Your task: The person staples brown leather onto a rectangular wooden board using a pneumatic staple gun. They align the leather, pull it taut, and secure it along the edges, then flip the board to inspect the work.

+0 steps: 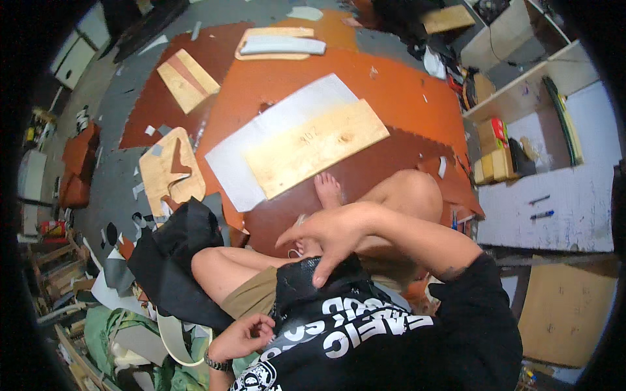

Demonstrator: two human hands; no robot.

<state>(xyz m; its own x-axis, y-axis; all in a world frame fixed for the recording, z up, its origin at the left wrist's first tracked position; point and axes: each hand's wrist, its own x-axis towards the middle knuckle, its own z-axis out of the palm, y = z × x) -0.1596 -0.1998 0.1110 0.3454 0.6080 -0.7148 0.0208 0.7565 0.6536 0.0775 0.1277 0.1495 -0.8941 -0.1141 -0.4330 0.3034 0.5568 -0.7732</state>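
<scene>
The right hand (331, 233) hangs spread over glossy black textured material (297, 280) on the lap (255, 293); the left hand (251, 335) curls beside the black fabric shirt (473, 316), its grip impossible to tell. Ahead, one pale rectangular wooden board (316, 150) overlaps one flat white sheet (235, 153), perhaps weighting it; two slim pens (542, 214) lie on the white table (554, 238).

Bright middle, soft shadows, straight edges bowed outward, corners vignetted black
</scene>
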